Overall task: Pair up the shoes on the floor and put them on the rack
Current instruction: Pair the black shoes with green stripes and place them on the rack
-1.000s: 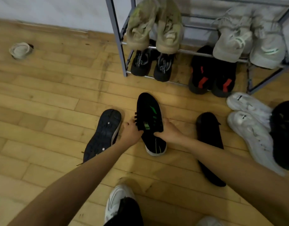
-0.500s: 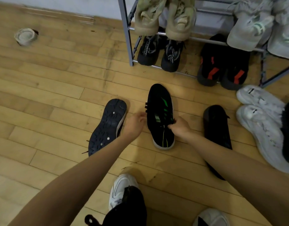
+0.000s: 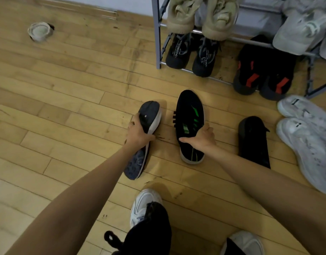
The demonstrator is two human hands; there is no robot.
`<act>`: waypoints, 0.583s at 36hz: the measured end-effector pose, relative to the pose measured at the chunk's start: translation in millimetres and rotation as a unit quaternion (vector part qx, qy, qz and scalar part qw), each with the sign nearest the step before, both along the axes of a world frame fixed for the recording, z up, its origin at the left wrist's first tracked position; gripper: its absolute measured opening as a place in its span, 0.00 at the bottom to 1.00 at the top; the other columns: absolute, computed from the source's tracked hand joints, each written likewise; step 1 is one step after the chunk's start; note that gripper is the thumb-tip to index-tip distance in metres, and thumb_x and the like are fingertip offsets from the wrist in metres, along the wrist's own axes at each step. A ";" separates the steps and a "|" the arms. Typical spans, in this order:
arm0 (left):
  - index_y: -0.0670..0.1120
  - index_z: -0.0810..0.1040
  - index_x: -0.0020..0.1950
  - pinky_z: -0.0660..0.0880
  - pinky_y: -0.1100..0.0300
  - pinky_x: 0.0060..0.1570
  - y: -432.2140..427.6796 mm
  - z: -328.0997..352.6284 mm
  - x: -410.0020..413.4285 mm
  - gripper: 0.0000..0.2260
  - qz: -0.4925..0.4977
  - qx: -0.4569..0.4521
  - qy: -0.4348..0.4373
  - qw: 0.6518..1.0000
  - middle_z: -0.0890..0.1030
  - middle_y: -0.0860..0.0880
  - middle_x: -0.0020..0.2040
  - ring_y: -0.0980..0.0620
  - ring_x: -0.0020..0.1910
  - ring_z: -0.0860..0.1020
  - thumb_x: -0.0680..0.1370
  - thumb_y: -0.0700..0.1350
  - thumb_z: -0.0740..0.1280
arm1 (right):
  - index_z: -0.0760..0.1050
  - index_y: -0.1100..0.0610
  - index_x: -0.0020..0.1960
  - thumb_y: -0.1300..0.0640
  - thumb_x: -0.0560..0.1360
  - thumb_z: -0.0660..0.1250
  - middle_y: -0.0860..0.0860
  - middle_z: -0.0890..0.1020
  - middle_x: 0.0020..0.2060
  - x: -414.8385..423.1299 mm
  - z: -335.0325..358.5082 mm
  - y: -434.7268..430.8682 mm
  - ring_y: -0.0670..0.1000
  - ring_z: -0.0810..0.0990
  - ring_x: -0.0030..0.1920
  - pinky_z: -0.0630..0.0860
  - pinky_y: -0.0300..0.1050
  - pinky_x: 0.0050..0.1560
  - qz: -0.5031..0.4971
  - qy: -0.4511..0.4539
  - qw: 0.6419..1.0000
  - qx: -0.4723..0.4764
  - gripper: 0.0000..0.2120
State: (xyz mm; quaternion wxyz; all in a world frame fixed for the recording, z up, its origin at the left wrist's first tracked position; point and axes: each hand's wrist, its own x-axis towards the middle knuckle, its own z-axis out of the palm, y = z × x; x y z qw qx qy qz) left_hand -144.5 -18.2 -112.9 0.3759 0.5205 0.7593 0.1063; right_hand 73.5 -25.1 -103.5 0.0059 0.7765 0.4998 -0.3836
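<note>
Black shoe with green stripes [image 3: 190,111]: upright on the wooden floor [image 3: 75,107] before the rack [image 3: 156,34], toe toward it, with the right hand [image 3: 200,138] holding it across the middle and the thumb spread over the upper. Dark shoe [image 3: 151,115]: just left of the first and apart from it, tipped with its sole showing, the left hand [image 3: 138,133] gripping its midsection. Surroundings: single black shoe [image 3: 252,140] and white pair [image 3: 303,137] on the floor to the right; on the rack, a beige pair [image 3: 200,13] above, black pairs below.
</note>
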 end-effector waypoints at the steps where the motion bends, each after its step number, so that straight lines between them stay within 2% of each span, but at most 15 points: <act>1: 0.50 0.53 0.75 0.73 0.48 0.56 2.6 2.1 4.2 0.45 -0.004 0.010 -0.034 0.999 0.65 0.41 0.67 0.40 0.64 0.68 0.65 0.44 0.76 | 0.46 0.63 0.75 0.38 0.62 0.76 0.60 0.60 0.70 0.2 0.5 2.5 0.61 0.63 0.69 0.69 0.51 0.64 -0.003 -0.005 1.000 -0.008 0.57; 3: 0.53 0.54 0.74 0.73 0.53 0.48 9.3 8.3 13.4 0.43 -0.012 -0.007 -0.095 0.995 0.67 0.43 0.65 0.42 0.60 0.71 0.66 0.45 0.75 | 0.48 0.63 0.75 0.40 0.62 0.76 0.60 0.61 0.69 1.1 0.4 4.4 0.60 0.64 0.68 0.70 0.51 0.62 -0.003 -0.013 1.000 -0.015 0.56; 6: 0.57 0.55 0.74 0.77 0.53 0.42 17.9 18.1 25.0 0.40 0.005 -0.053 -0.210 0.976 0.72 0.46 0.59 0.46 0.51 0.77 0.68 0.46 0.73 | 0.49 0.61 0.74 0.39 0.62 0.75 0.59 0.61 0.68 9.0 -0.1 1.1 0.60 0.65 0.66 0.72 0.51 0.58 0.003 -0.034 0.999 0.002 0.54; 9: 0.56 0.58 0.72 0.80 0.55 0.38 22.3 25.6 32.1 0.35 0.046 -0.108 -0.339 0.934 0.76 0.46 0.53 0.46 0.43 0.81 0.71 0.41 0.70 | 0.50 0.60 0.74 0.39 0.62 0.75 0.58 0.62 0.68 25.6 0.2 -2.0 0.60 0.65 0.66 0.73 0.52 0.57 -0.002 -0.044 0.999 0.012 0.54; 11: 0.54 0.63 0.68 0.80 0.56 0.37 23.7 28.5 35.3 0.29 0.054 -0.138 -0.388 0.909 0.78 0.43 0.52 0.45 0.42 0.83 0.70 0.38 0.67 | 0.51 0.60 0.73 0.38 0.62 0.74 0.58 0.64 0.68 37.3 0.7 -2.8 0.61 0.66 0.66 0.73 0.52 0.57 -0.014 -0.042 0.999 0.020 0.53; 14: 0.46 0.69 0.65 0.80 0.57 0.37 24.9 29.5 38.6 0.24 0.040 -0.154 -0.417 0.895 0.80 0.43 0.52 0.46 0.44 0.83 0.70 0.35 0.65 | 0.50 0.60 0.73 0.38 0.62 0.74 0.60 0.63 0.69 52.6 1.6 -3.2 0.61 0.64 0.68 0.71 0.52 0.59 -0.033 -0.052 0.998 0.027 0.53; 18: 0.38 0.76 0.57 0.80 0.58 0.38 23.4 25.6 42.9 0.15 0.037 -0.130 -0.411 0.902 0.82 0.43 0.48 0.45 0.44 0.83 0.72 0.30 0.63 | 0.45 0.61 0.75 0.39 0.63 0.74 0.61 0.59 0.72 67.0 3.8 -3.2 0.63 0.61 0.70 0.69 0.56 0.64 -0.049 -0.058 0.997 0.024 0.56; 21: 0.39 0.78 0.53 0.80 0.60 0.37 22.2 19.4 40.9 0.11 0.081 -0.122 -0.415 0.898 0.84 0.44 0.46 0.47 0.43 0.84 0.73 0.31 0.65 | 0.43 0.61 0.76 0.40 0.64 0.74 0.61 0.57 0.73 71.2 3.5 -4.8 0.63 0.59 0.72 0.67 0.59 0.67 -0.052 -0.051 0.997 0.023 0.56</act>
